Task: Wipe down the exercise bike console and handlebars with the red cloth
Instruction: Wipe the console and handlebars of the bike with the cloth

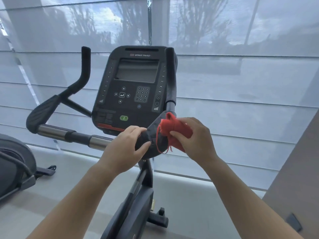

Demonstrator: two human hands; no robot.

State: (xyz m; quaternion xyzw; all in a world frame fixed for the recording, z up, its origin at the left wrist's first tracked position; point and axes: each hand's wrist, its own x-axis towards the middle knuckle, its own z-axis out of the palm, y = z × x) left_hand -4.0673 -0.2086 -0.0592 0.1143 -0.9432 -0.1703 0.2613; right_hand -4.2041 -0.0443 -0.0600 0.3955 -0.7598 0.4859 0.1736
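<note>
A black exercise bike console [133, 87] with a dark screen and keypad stands in front of me. Black handlebars [51, 107] curve up on both sides of it, joined by a chrome crossbar. My right hand [195, 138] grips a bunched red cloth [174, 130] against the right elbow pad [153, 133] of the handlebars. Loose red threads hang from the cloth. My left hand [126, 147] holds the near end of that same pad, fingers curled over its edge.
A large window with a sheer white blind [241, 83] fills the background. Part of another grey exercise machine [15, 168] stands at the lower left. A brown panel [300, 169] rises at the right edge. The bike's frame [138, 200] runs down to the grey floor.
</note>
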